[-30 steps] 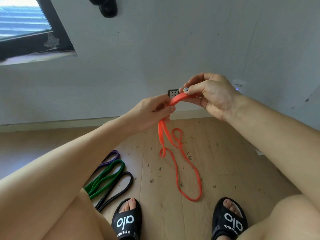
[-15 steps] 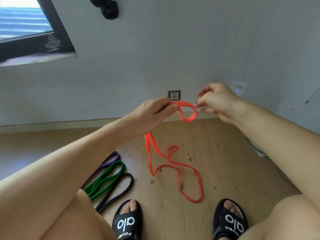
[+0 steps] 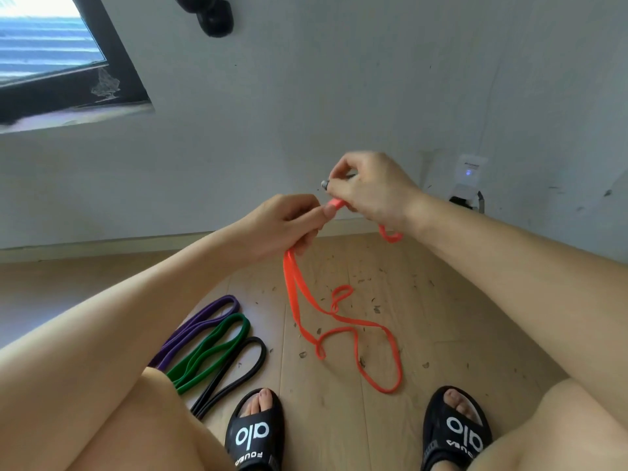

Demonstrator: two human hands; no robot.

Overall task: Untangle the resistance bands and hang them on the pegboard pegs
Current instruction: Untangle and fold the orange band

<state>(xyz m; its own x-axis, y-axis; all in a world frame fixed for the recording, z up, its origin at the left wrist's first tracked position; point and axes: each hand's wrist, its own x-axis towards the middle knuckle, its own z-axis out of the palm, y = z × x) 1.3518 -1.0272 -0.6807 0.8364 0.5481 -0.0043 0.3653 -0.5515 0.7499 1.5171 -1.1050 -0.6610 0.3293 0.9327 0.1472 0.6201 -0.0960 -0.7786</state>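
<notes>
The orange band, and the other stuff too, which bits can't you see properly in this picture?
- Orange band, head view: the stretch gripped between the left hand and right hand is hidden by the fingers, so any knot there cannot be judged.
- Purple band, green band and black band: their near ends vanish behind the left leg.
- Pegboard: not in view.
- Black object on the wall: cut off by the top edge.
</notes>
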